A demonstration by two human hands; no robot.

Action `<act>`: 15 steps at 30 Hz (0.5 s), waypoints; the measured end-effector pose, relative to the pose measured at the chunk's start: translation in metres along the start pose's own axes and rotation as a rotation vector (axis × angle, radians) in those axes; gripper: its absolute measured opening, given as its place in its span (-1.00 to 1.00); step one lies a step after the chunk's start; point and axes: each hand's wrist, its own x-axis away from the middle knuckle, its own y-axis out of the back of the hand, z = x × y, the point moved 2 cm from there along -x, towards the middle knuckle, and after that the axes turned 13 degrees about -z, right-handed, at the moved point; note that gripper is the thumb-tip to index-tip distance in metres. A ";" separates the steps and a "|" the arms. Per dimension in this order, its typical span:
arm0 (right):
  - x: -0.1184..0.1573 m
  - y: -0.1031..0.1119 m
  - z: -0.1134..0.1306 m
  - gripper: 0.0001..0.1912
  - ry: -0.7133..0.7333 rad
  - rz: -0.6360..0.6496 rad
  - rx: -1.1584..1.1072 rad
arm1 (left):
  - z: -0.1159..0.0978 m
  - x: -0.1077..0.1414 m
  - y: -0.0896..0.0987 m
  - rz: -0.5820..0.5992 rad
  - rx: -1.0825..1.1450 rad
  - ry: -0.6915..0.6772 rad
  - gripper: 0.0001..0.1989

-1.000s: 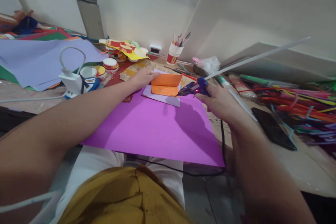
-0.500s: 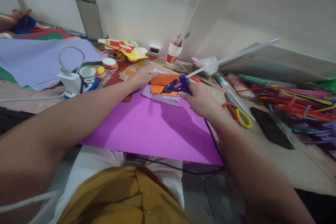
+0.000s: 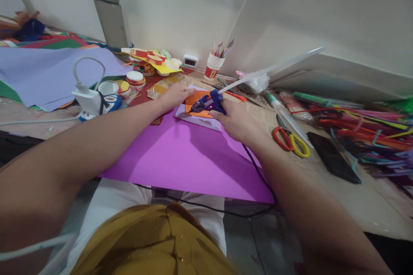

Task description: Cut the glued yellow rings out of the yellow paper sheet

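Note:
My right hand (image 3: 237,118) is wrapped round a blue hot glue gun (image 3: 215,101) with a small red light lit. A long translucent glue stick (image 3: 274,68) sticks out of its back, up to the right. Its nozzle points left and down, over a piece of orange paper (image 3: 196,95); whether it touches cannot be made out. The orange paper lies on a lilac sheet (image 3: 200,121), itself on a large purple sheet (image 3: 180,154). With fingers stretched out, my left hand (image 3: 177,96) rests at the left edge of the lilac and orange papers.
Scissors (image 3: 290,137) and a black phone (image 3: 334,157) lie to the right, before a heap of pipe cleaners (image 3: 380,137). Behind stands a paper cup (image 3: 213,65) of pens. At left are a white plug adapter (image 3: 87,99), paper sheets (image 3: 58,71) and a tall bottle (image 3: 111,21).
My right hand has moved the glue gun a little to the left across the orange paper, and its cable shifted with it. My left hand stays in place.

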 end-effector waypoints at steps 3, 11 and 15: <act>-0.001 -0.001 0.003 -0.78 -0.008 -0.002 0.004 | 0.000 -0.001 -0.001 0.013 0.015 -0.008 -0.62; 0.001 0.001 0.002 -0.77 -0.020 0.026 -0.006 | -0.001 0.000 0.000 0.006 -0.031 -0.005 -0.59; 0.001 0.004 0.001 -0.75 -0.024 0.037 -0.008 | 0.001 0.001 0.000 0.016 0.002 -0.011 -0.59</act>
